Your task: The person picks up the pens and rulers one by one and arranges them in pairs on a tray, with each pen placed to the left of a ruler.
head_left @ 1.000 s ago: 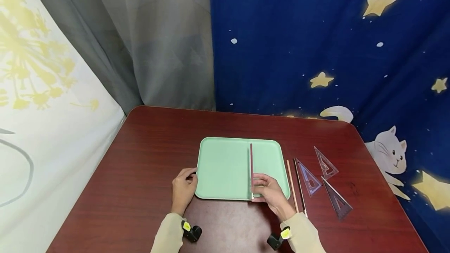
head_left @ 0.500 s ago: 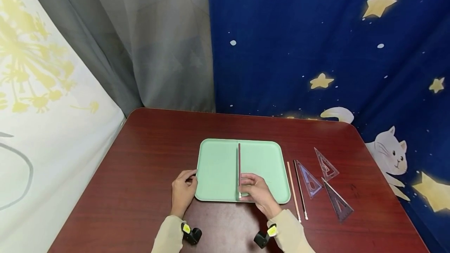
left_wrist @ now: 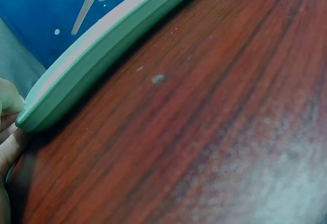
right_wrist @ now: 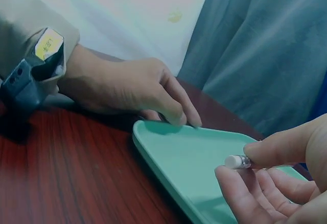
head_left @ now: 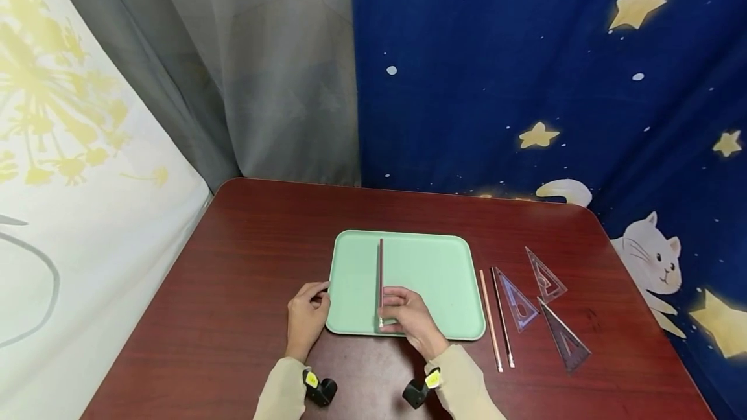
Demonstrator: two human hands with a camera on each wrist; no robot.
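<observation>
A dark red pencil (head_left: 381, 271) points away from me, held over the left half of a light green tray (head_left: 434, 277). My right hand (head_left: 411, 319) pinches it near its lower end. In the right wrist view, the pencil's white eraser and metal band (right_wrist: 238, 162) show between thumb and fingers. At the tray's left edge, my left hand (head_left: 306, 321) grips the rim. The left wrist view has its fingers (left_wrist: 11, 101) above and below the tray corner (left_wrist: 30, 119).
To the right of the tray lie a light brown pencil (head_left: 491, 321) and a dark pencil (head_left: 503, 317), side by side. Beyond them are a bluish set square (head_left: 509, 290), a clear set square (head_left: 539, 271) and a dark tinted set square (head_left: 574, 354) on the brown table (head_left: 262, 232).
My right hand has carried the red pencil leftward across the tray, from its right half to its left half. My left hand stays at the rim.
</observation>
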